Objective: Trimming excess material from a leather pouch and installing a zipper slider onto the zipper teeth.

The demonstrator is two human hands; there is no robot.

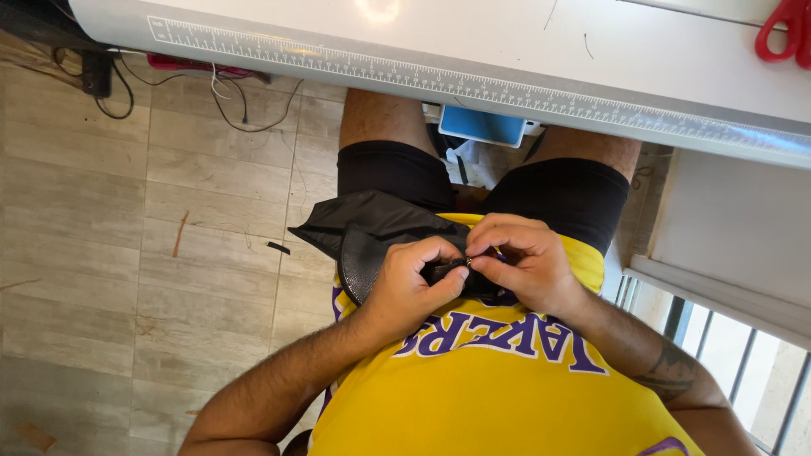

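A black fabric piece (pixel 372 226) with a rounded leather-like part lies in my lap, over my yellow shirt. My left hand (pixel 414 287) pinches its edge from the left. My right hand (pixel 524 262) pinches the same spot from the right, where a small metal zipper slider (pixel 464 263) shows between the fingertips. Both hands touch each other there. The rest of the zipper is hidden under my fingers.
A white table with a printed ruler along its edge (pixel 473 80) runs across the top, above my knees. Red scissors (pixel 786 34) lie at its far right. Cables (pixel 228 97) trail on the tiled floor at left. A blue object (pixel 481 127) sits under the table.
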